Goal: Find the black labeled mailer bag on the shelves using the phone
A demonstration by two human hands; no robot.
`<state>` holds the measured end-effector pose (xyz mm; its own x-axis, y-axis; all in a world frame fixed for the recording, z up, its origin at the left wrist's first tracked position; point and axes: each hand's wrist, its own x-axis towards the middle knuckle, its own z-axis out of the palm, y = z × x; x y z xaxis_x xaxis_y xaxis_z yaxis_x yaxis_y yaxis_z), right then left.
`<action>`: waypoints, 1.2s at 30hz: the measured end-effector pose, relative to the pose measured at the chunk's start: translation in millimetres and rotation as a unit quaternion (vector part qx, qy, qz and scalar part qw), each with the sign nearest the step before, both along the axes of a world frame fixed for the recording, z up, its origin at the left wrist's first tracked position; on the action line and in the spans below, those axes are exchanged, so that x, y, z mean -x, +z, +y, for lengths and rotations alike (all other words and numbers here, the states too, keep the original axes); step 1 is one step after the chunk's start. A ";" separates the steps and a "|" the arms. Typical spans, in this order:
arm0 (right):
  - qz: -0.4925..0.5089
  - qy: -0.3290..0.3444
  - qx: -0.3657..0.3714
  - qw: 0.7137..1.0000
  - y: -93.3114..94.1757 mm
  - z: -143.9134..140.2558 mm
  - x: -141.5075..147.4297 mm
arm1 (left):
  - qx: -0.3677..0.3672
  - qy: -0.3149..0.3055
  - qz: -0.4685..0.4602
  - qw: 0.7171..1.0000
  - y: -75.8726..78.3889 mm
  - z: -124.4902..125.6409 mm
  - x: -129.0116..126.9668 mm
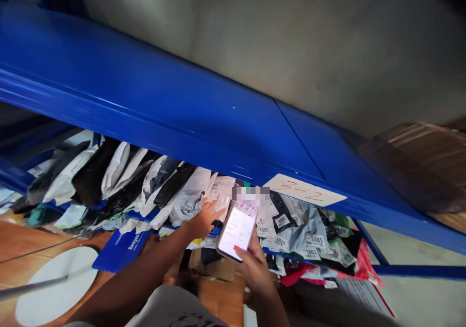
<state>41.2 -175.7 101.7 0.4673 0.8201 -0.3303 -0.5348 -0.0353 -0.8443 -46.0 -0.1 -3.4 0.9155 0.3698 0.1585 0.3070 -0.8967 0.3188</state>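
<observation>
A smartphone (238, 230) with a lit white screen and a red button near its bottom rests in my right hand (257, 264), the thumb over the screen. Left of it, my left hand (208, 216) reaches into a row of parcels with its fingers apart, against a pale labelled parcel (220, 191). Whether the fingertips press on that parcel is hard to see. Next to it leans a grey-white mailer bag (191, 198). Right of the phone lie several bags with printed number labels, among them a grey bag (304, 225).
A blue shelf beam (145, 98) crosses above the parcels, carrying a white card (306, 189) marked 3-2. A brown wrapped package (418, 166) sits on the upper shelf at right. Below left are a blue packet (122, 249) and a round white base (56, 285) with a pole.
</observation>
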 end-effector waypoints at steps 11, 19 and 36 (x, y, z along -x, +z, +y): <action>0.015 -0.091 0.027 0.995 10.9 -7.5 -5.8 | -0.041 0.049 0.062 0.996 7.2 -6.7 -2.4; 0.020 -0.071 0.000 0.997 11.6 -2.1 1.2 | 0.014 0.104 0.087 0.991 -2.3 -7.5 -6.9; -0.015 -0.046 -0.009 0.999 2.7 -7.8 7.2 | 0.019 0.098 0.129 0.987 7.7 -4.3 -7.0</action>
